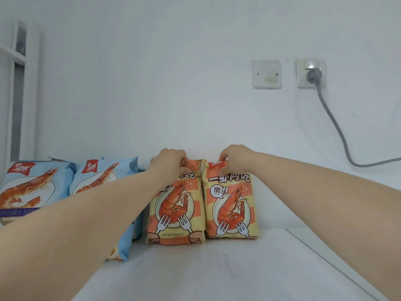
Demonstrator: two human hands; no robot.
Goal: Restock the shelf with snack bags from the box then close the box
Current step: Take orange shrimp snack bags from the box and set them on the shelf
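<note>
Head view: two bare forearms reach forward over the white shelf (217, 274). On it stand two orange snack bags, upright and touching side by side. The left hand (170, 162) has its fingers (181, 155) curled over the top seal of the left orange bag (175, 213), pinching it. The right hand (233, 158) pinches the top of the right orange bag (231, 211) the same way. Just left of these lean two blue snack bags (95, 177). Behind is a wall socket (310, 73) with a grey cable (338, 131).

Restocking looks partly done, with four bags on the shelf. The box is out of view, so what remains inside cannot be told, and closing it likely still lies ahead.
</note>
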